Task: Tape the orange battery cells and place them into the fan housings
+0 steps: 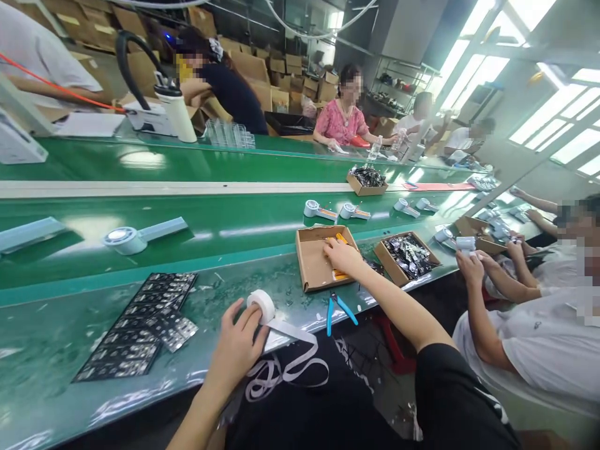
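Green workbench [56, 350], black component sheets [140, 325], tape roll [261, 305], open cardboard box [313, 262], blue cutters [338, 309], box of parts [407, 256]

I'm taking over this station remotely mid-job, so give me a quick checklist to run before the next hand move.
1. Left hand on the white tape roll: ok, fingers rest on it at the table edge.
2. Right hand inside the open cardboard box, over orange parts: ok.
3. Firm grip on a part: cannot tell, fingers hide it.
4. Loose tape strip tidy: not ok, it loops off the edge.
5. Blue-handled cutters within reach: ok, beside the box.
6. Neighbour's hands apart from the box: ok.
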Demonstrator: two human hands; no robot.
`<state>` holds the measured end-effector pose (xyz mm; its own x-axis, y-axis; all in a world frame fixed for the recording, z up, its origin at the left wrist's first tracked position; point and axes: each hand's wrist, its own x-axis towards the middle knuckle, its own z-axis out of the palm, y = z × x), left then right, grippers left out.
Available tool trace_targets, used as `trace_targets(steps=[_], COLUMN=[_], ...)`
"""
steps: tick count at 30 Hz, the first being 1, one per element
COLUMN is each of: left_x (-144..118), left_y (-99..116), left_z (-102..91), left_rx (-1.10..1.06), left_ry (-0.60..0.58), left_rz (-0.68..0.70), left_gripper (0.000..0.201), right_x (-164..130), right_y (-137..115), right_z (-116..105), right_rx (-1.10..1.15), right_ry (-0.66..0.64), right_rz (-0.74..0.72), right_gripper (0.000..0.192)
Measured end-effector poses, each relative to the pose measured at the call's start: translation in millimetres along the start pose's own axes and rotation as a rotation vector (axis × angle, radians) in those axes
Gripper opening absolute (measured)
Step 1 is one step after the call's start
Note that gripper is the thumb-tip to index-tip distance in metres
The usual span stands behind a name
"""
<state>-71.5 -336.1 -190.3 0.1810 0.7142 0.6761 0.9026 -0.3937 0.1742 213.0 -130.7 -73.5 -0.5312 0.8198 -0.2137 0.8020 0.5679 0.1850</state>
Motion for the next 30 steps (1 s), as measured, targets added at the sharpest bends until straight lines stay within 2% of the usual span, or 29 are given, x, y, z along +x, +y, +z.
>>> trace_targets(steps=[8, 13, 18, 25, 30], left_x=[5.1, 5.4, 3.4, 6.0, 8.2], left_y=[0.2, -1.1, -1.4, -0.2, 2.2], left_z=[-3.2, -1.8, -0.5, -3.0, -6.2], left_rx=[0.022, 0.045, 0.031, 0.031, 0.025], left_ry=[0.009, 0.015, 0.004, 0.006, 0.010], left_rz=[0.057, 0.112, 0.103, 0.113, 0.131], left_gripper=[0.021, 0.023, 0.022, 0.021, 0.020], right_x=[3.8, 3.6, 7.6, 17.0, 22.7], right_y=[2.8, 7.9, 14.3, 29.1, 41.7], right_z=[-0.6, 1.2, 3.8, 6.0, 13.3], right_rx=[-0.003, 0.036, 0.118, 0.391, 0.716], right_ry=[-0.034, -0.009, 0.014, 0.045, 0.157], right_rz=[0.020, 0.039, 0.062, 0.006, 0.009], right_gripper=[0.035, 0.037, 0.039, 0.030, 0.018])
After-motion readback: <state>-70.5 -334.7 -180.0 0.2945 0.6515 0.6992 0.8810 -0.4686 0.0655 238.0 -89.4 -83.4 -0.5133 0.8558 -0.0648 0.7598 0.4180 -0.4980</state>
